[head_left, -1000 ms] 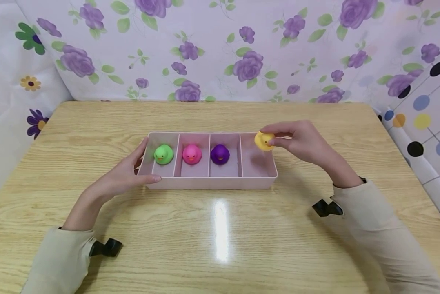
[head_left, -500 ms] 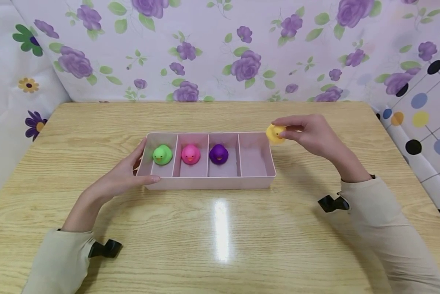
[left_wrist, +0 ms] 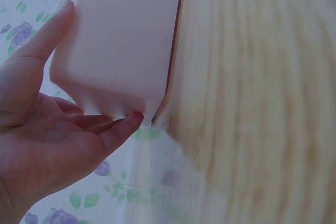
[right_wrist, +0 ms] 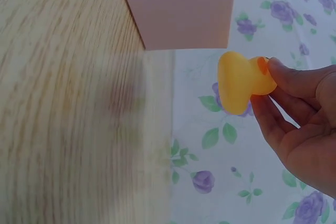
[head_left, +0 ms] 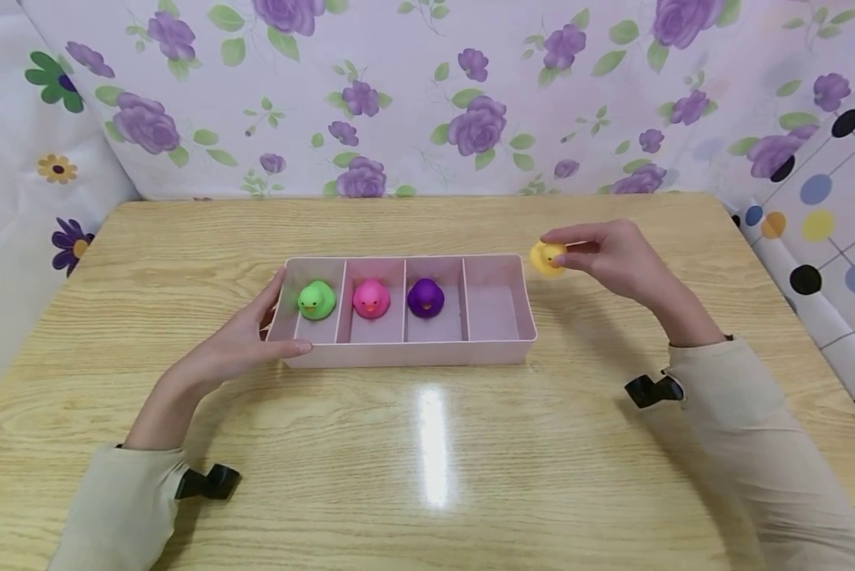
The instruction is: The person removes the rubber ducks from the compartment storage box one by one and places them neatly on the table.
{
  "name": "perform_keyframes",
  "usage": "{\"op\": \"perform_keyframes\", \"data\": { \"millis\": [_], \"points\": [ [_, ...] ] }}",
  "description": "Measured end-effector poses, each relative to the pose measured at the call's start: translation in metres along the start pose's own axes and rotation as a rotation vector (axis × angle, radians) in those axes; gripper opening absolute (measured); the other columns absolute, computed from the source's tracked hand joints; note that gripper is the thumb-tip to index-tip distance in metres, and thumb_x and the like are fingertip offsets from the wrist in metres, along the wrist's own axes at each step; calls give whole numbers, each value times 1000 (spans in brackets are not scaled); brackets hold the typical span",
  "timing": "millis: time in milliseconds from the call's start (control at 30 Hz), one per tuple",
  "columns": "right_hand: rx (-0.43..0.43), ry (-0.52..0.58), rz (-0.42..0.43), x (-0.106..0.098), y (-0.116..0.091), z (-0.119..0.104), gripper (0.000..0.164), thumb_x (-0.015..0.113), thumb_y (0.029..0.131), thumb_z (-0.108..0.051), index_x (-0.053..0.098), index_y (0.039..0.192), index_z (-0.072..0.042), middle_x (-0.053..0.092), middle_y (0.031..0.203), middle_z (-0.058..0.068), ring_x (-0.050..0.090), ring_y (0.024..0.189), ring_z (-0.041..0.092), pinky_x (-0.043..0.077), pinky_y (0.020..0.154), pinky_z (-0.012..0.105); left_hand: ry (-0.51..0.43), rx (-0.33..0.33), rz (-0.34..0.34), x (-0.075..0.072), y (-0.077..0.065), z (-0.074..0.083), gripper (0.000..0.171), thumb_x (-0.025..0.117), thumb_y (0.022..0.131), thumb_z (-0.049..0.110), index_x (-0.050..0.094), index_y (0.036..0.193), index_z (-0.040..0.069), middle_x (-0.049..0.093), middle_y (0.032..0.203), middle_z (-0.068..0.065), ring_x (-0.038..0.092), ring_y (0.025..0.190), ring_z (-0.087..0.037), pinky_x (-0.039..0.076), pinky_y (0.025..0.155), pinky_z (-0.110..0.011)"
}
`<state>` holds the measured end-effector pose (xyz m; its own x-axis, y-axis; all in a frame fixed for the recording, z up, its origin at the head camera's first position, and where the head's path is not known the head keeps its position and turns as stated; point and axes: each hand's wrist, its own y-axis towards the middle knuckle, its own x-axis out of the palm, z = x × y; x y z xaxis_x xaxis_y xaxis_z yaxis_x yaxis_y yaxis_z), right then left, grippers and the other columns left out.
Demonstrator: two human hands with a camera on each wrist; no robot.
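A pale pink divided box point(head_left: 406, 355) stands mid-table in the head view. From left to right its compartments hold a green rubber duck point(head_left: 316, 300), a pink rubber duck point(head_left: 372, 300) and a purple rubber duck point(head_left: 426, 299); the rightmost compartment holds nothing. My left hand point(head_left: 238, 337) grips the box's left end, thumb along the front wall and fingertips against the end wall point(left_wrist: 110, 100). Just off the box's back right corner, my right hand point(head_left: 616, 258) pinches a yellow rubber duck point(head_left: 547, 258) between thumb and fingers, held in the air point(right_wrist: 236, 85).
The wooden table point(head_left: 327, 492) reaches back to a floral cloth point(head_left: 413, 95). A dotted cloth point(head_left: 834, 238) hangs along the right side, and a flowered white one point(head_left: 35, 198) along the left.
My right hand has carried the yellow duck from over the rightmost compartment out to the right and slightly back, past the box's rim. The left hand and the box have stayed in place.
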<state>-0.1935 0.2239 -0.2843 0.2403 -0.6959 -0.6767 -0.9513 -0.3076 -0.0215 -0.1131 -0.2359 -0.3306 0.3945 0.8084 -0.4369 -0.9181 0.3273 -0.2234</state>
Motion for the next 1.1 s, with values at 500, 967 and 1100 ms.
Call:
{"op": "perform_keyframes", "data": {
  "millis": [500,967,1100],
  "points": [
    [39,-10,-48,1,8,25,31,69,91,-10,69,121,-6,66,120,13,65,99,22,50,78,22,5,20,1,0,0,0,107,73,87,21,-11,155,19,9,158,-20,24,136,-36,24,107,-54],
    [67,43,-77,11,14,46,30,69,89,-6,69,119,-3,65,120,15,62,106,22,49,78,21,-3,33,5,2,0,-3,107,72,87,21,-10,155,18,13,156,-23,26,134,-37,24,106,-55],
    [68,64,-79,14,16,49,31,70,89,-6,69,120,-2,64,121,15,62,106,21,50,79,21,-10,37,5,2,0,-3,106,72,88,20,-11,155,16,14,156,-24,28,133,-38,24,106,-54]
  ]
}}
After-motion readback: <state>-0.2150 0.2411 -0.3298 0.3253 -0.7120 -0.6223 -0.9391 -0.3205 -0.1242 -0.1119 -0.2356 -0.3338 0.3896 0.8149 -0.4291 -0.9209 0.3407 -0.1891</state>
